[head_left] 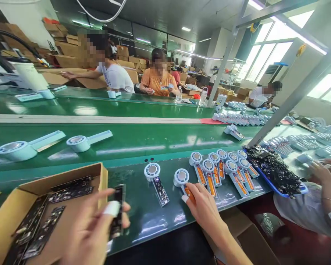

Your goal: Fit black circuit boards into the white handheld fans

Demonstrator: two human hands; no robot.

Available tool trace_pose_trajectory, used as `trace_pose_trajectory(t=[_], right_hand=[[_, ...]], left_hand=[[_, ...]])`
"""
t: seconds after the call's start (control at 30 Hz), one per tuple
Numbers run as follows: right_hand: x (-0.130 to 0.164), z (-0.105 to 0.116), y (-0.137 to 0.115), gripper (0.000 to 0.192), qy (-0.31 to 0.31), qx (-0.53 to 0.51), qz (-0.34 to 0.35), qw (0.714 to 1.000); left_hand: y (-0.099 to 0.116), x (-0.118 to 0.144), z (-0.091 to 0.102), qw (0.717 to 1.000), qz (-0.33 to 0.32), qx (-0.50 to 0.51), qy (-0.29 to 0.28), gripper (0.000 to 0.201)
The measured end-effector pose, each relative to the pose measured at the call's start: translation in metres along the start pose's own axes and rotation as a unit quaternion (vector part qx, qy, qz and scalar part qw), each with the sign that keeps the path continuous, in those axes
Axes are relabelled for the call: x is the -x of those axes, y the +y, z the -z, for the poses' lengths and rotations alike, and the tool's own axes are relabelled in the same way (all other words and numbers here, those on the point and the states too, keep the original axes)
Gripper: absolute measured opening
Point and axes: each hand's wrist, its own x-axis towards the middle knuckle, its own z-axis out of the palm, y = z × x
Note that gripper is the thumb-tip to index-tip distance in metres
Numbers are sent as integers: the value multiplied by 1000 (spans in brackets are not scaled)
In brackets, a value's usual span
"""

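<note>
My left hand [92,224], smeared by motion and with a white cover on one finger, grips a narrow black circuit board [118,209] beside the cardboard box. The fingers of my right hand [202,202] are closed round the handle of a light-blue fan housing [181,177]; an orange part shows in that handle. Between my hands lies another fan housing [152,171], with a circuit board [160,191] set in its handle. Several more housings with orange parts and red wires [209,166] lie grouped beyond my right hand.
An open cardboard box [103,184] at left holds several circuit boards [45,228]. A blue tray [303,189] heaped with black boards stands at right, near a co-worker's hands [321,171]. Two housings [79,144] lie on the green belt [143,136]. A metal post [276,105] slants up at right.
</note>
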Motion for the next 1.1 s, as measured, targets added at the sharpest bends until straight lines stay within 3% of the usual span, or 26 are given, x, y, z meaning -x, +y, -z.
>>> trace_pose_trajectory(t=[0.1, 0.2, 0.33, 0.4, 0.57, 0.7, 0.83, 1.0, 1.1], right_hand=[[17, 4, -3, 33, -40, -98, 16, 994], [25, 15, 2, 38, -42, -159, 40, 986], [21, 31, 3, 51, -38, -179, 101, 978], [16, 36, -2, 54, -58, -140, 143, 978], [2, 40, -15, 39, -121, -8, 237, 964], [-5, 35, -14, 23, -126, 7, 260, 957], [-5, 21, -5, 25, -88, -159, 213, 960], [1, 4, 0, 23, -61, -348, 109, 929], [2, 2, 1, 25, -79, -376, 94, 918]], left_hand=[[-11, 24, -43, 974, 122, 140, -128, 57], [-22, 33, -55, 962, 131, 186, -149, 68], [-42, 30, -55, 984, 108, 84, -111, 53], [-47, 29, -59, 986, 95, 29, -137, 39], [-35, 33, -80, 975, 42, -67, -208, 40], [-22, 31, -92, 965, 11, -108, -239, 37], [-21, 29, -84, 962, -7, -161, -220, 34], [-36, 33, -50, 959, -31, -264, -101, 36], [-40, 36, -42, 968, 30, -211, -130, 32]])
